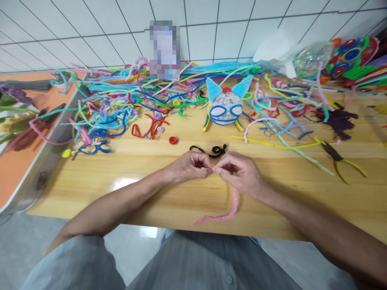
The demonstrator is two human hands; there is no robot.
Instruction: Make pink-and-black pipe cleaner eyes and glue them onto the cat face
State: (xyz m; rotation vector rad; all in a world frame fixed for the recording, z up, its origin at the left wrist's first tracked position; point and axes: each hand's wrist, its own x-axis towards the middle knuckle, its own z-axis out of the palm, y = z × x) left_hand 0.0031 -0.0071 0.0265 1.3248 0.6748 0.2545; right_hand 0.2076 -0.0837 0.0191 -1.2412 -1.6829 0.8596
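Note:
A pink pipe cleaner (234,203) is pinched at one end between my two hands, over the front middle of the table. My left hand (193,166) closes thumb and fingertips on that end from the left. From the right, my right hand (238,171) pinches the same end, which is mostly hidden by the fingers. The loose length hangs below my right hand and curves left toward the table's front edge. Just beyond my fingers lies a coiled black pipe cleaner (218,150). Behind it stands a round craft figure (225,106) with blue ears and blue-rimmed eyes.
Many coloured pipe cleaners (121,100) are heaped along the back and left. Yellow-handled pliers (335,157) lie at right, near a long yellow pipe cleaner (272,143). A small red coil (173,140) sits left of the figure. A metal-edged orange tray (65,114) borders the left.

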